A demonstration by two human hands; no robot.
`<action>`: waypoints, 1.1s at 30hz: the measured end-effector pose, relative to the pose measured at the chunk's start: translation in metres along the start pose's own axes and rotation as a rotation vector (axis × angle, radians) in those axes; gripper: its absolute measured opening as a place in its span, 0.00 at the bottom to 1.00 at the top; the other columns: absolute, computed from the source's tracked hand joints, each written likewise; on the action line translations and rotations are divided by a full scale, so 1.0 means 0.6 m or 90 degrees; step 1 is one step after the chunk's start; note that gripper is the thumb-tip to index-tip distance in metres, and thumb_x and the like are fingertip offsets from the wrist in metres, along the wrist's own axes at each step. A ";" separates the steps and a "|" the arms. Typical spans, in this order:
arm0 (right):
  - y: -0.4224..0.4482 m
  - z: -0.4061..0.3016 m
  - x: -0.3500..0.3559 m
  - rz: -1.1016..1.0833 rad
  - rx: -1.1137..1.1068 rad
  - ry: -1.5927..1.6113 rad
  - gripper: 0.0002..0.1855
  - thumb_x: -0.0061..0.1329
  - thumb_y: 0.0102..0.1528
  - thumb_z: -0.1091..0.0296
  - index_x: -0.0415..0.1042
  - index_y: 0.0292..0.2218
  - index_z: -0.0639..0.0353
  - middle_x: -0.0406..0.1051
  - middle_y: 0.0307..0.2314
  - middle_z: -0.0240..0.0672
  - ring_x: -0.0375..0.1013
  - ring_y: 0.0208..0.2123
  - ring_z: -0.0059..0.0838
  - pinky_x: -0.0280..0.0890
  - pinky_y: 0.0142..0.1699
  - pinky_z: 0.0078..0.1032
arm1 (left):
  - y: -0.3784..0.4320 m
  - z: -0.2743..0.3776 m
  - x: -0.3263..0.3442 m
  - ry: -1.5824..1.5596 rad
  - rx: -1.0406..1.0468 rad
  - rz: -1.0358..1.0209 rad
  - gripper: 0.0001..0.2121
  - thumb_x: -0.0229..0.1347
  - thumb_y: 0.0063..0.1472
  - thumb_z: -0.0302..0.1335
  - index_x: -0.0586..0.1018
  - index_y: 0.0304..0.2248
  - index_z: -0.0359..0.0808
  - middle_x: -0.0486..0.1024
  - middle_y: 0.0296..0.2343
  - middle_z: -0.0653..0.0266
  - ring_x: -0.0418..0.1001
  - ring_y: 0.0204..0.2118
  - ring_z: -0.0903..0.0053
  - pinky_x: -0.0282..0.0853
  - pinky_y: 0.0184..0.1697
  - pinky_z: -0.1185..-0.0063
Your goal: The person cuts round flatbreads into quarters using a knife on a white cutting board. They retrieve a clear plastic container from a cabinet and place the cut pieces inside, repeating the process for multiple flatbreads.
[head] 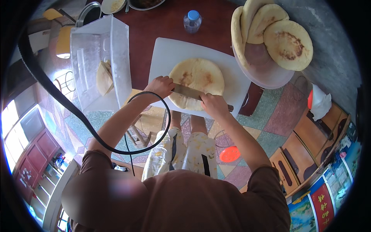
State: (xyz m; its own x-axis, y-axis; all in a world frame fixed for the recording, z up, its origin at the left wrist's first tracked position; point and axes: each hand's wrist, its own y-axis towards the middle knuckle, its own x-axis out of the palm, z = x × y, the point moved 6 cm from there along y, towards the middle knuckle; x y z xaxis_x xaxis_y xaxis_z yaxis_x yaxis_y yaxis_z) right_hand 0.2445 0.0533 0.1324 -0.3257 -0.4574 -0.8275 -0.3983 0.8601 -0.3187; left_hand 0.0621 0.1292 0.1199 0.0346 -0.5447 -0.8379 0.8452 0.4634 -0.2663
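A round, browned flatbread point(200, 72) lies on a white cutting board point(165, 49) in front of me. Across its lower part lies the blade of a kitchen knife point(188, 92). My right hand point(216, 105) grips the knife at its handle end, with the dark handle tip showing beyond the fingers. My left hand point(161, 86) is at the blade's other end, fingers bent over it by the bread's left edge; its fingertips are partly hidden. Whether the blade has cut into the bread cannot be seen.
A clear plastic bin point(121, 63) holding bread pieces stands left of the board. At the upper right, large flatbreads point(288, 45) rest in and over a pinkish basin point(269, 78). Behind the board stands a blue-capped jar point(192, 21). A black cable point(95, 134) loops over my left forearm.
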 end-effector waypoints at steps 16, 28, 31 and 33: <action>0.067 0.018 0.036 -0.099 0.091 -0.028 0.05 0.45 0.44 0.70 0.71 0.22 0.60 0.72 0.17 0.42 0.74 0.21 0.39 0.69 0.27 0.33 | 0.033 -0.055 0.072 0.011 0.081 -0.015 0.03 0.52 0.42 0.25 0.73 0.21 0.37 0.68 0.23 0.66 0.69 0.31 0.72 0.68 0.34 0.77; 0.054 0.076 0.102 -0.129 0.050 -0.076 0.06 0.41 0.47 0.69 0.68 0.28 0.60 0.71 0.21 0.40 0.75 0.23 0.37 0.69 0.27 0.33 | 0.053 -0.020 0.090 0.139 0.044 -0.045 0.02 0.51 0.44 0.27 0.73 0.19 0.39 0.69 0.21 0.69 0.71 0.28 0.75 0.68 0.27 0.77; 0.064 0.071 0.098 -0.110 0.048 -0.065 0.06 0.41 0.47 0.70 0.68 0.28 0.59 0.71 0.20 0.39 0.74 0.23 0.37 0.69 0.27 0.33 | 0.048 -0.035 0.091 0.099 0.018 -0.019 0.02 0.51 0.43 0.27 0.73 0.19 0.40 0.69 0.20 0.69 0.71 0.27 0.76 0.68 0.26 0.78; 0.052 0.046 0.102 -0.181 0.093 -0.079 0.12 0.41 0.45 0.70 0.69 0.33 0.63 0.72 0.21 0.43 0.73 0.22 0.41 0.68 0.28 0.35 | 0.032 -0.037 0.091 0.114 0.081 -0.010 0.01 0.51 0.44 0.27 0.73 0.19 0.40 0.69 0.20 0.70 0.71 0.27 0.76 0.68 0.26 0.78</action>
State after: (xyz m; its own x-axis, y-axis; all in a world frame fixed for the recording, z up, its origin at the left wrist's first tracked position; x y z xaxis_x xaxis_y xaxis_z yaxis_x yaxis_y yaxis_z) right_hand 0.2358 0.0581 0.0592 -0.1081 -0.6607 -0.7429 -0.3287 0.7290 -0.6005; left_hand 0.0684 0.1237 0.0588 -0.0638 -0.4133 -0.9083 0.9060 0.3577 -0.2264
